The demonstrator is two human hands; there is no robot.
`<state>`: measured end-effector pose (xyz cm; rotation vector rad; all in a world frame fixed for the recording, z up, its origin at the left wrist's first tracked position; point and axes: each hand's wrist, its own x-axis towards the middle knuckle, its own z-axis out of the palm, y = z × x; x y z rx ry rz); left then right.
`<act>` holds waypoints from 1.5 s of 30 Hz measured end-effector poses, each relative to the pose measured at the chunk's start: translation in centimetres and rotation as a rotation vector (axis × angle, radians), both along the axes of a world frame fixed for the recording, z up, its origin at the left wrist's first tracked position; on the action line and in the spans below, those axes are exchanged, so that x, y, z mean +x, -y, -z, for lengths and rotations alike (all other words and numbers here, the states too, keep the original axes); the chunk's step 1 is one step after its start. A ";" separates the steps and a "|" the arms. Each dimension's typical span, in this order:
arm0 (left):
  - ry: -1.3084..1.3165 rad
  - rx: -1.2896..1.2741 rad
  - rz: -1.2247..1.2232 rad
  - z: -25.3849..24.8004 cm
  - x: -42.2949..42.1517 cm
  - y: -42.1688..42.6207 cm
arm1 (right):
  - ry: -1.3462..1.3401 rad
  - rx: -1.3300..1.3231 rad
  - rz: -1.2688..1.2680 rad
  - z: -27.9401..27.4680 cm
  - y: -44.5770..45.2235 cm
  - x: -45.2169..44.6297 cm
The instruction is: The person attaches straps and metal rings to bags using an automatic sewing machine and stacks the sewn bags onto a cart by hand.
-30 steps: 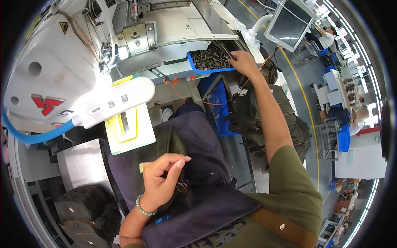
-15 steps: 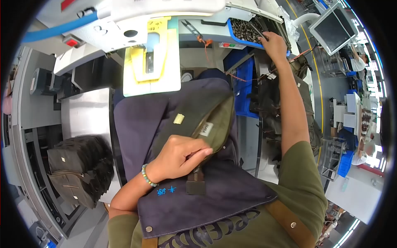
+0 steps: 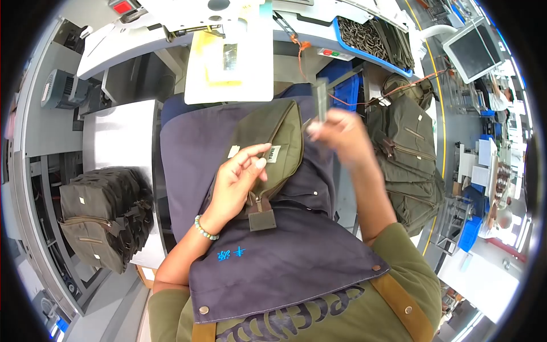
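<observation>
An olive zippered pouch point(image 3: 292, 134), unzipped and gaping, lies across my lap with a white label point(image 3: 274, 154) inside. Over its near edge my left hand point(image 3: 236, 176) hovers palm up, fingers loosely curled and apart, seemingly holding nothing. Below that hand, the zipper end has a dark square tab point(image 3: 262, 220). To the right of the pouch, my right hand point(image 3: 342, 134) is blurred by motion and closed on a short greenish fabric strip point(image 3: 322, 100) that points upward.
A blue tray point(image 3: 373, 60) at the back right holds metal rings and dark strips. A sewing machine's bright plate point(image 3: 231, 85) juts out ahead. Stacked olive bags stand left point(image 3: 102, 216) and right point(image 3: 407, 148). Scissors point(image 3: 288, 25) lie behind the plate.
My right hand has come from the tray back toward my lap, carrying the strip. My left hand has loosened from the pouch and turned upward. The view has shifted slightly.
</observation>
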<state>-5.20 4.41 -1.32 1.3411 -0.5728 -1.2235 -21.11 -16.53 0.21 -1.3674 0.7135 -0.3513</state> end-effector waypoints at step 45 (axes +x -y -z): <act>-0.530 -0.106 -0.492 2.3 1.1 -2.3 | 0.305 0.039 0.184 2.8 -12.5 4.7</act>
